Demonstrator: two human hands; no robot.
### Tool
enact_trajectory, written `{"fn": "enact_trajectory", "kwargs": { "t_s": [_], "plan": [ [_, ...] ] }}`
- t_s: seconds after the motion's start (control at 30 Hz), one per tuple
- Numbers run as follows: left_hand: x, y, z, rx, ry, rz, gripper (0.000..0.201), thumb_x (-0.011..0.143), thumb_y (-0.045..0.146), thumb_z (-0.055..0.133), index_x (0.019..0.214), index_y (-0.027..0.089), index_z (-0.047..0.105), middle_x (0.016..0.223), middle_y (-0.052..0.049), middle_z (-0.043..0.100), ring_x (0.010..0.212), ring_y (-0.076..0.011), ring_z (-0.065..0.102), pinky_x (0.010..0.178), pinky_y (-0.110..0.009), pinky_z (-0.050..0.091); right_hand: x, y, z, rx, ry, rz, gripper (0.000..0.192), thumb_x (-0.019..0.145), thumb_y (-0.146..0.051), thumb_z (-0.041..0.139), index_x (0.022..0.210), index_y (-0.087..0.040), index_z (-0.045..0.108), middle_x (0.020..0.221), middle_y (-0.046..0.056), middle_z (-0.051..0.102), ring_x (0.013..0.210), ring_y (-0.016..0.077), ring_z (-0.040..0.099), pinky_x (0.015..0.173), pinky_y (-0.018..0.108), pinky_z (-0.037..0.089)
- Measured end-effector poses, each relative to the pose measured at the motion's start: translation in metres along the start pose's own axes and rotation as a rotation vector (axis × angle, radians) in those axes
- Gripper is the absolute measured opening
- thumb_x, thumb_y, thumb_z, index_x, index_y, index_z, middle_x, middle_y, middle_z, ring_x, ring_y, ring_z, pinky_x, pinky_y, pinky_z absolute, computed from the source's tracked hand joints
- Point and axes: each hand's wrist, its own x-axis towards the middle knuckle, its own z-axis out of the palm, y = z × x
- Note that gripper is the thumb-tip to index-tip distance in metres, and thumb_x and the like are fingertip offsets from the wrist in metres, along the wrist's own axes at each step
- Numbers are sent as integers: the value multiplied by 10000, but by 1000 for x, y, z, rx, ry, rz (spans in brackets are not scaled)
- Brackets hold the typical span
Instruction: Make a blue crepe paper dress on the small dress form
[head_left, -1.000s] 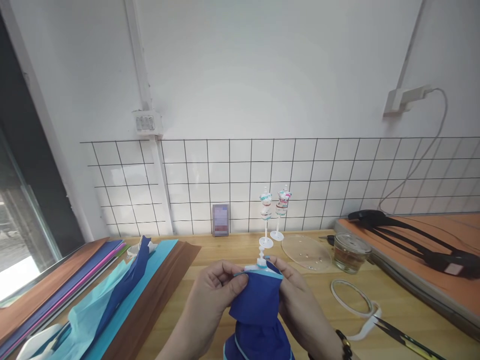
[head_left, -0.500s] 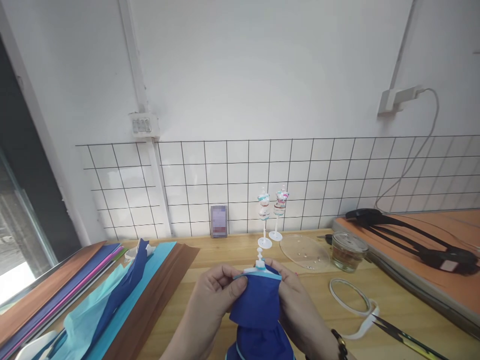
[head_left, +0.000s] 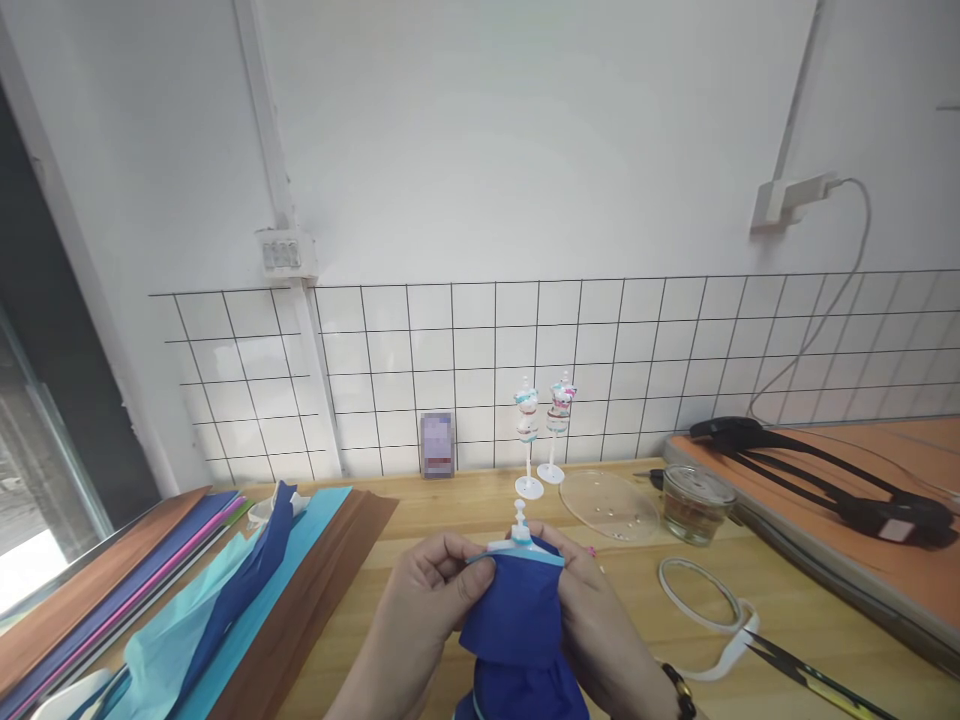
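Observation:
At the bottom centre, a small white mannequin (head_left: 520,525) wears a dark blue doll dress (head_left: 514,610) with light blue trim along its top edge. My left hand (head_left: 442,585) pinches the trimmed top edge between thumb and fingers on the left side. On the other side, my right hand (head_left: 589,605) is closed around the dress and the mannequin's upper part, its fingertips largely hidden behind the cloth. The mannequin's neck and knob stick up above the fabric. Below, the gathered blue skirt runs out of the picture.
Two miniature mannequins on stands (head_left: 528,440) stand by the wall. Right lie a clear round plate (head_left: 607,505), a glass jar (head_left: 697,505), a white elastic roll (head_left: 697,592) and scissors (head_left: 810,672). Coloured fabric sheets (head_left: 315,590) cover the left side. An orange board (head_left: 885,440) borders the right.
Both hands keep their hold on the dress and mannequin, with barely any movement. The view has shifted very slightly.

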Motion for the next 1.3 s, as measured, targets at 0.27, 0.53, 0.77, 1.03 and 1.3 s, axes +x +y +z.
{"fn": "enact_trajectory", "kwargs": {
  "t_s": [0.27, 0.53, 0.77, 1.03, 1.3],
  "plan": [
    [2, -2, -1, 12, 25, -5, 392, 541, 451, 820, 656, 138, 613, 575, 11, 619, 496, -75, 489, 471, -178, 343, 1, 0, 1, -4, 3, 4, 53, 730, -226, 691, 761, -192, 664, 587, -52, 577, 497, 70, 431, 470, 167, 336],
    [-8, 8, 6, -2, 11, 84, 268, 596, 355, 815, 630, 143, 654, 614, 5, 658, 534, -72, 508, 500, -166, 365, -3, -5, 3, -28, 2, 17, 156, 644, -257, 769, 747, -196, 669, 640, -34, 622, 540, 100, 524, 493, 186, 422],
    [-5, 8, -2, 11, -97, 146, 218, 585, 309, 824, 619, 155, 674, 697, -41, 731, 641, -144, 610, 586, -217, 446, -6, -7, 4, -60, -20, -37, 209, 654, -362, 785, 723, -192, 686, 645, -35, 605, 590, 81, 494, 544, 158, 415],
    [-3, 8, -8, -28, -206, 166, 126, 645, 212, 795, 641, 168, 677, 759, -41, 761, 700, -153, 658, 653, -229, 466, -3, -4, 1, -77, -47, -41, 269, 659, -448, 765, 689, -194, 679, 631, -35, 604, 580, 73, 473, 534, 151, 384],
    [-1, 9, -11, -94, -313, 189, 101, 643, 189, 801, 651, 177, 701, 708, -16, 746, 697, -136, 662, 644, -204, 464, -5, -5, 3, -110, -58, -38, 281, 647, -445, 775, 682, -184, 675, 607, -35, 605, 545, 64, 455, 502, 154, 354]
  ]
}}
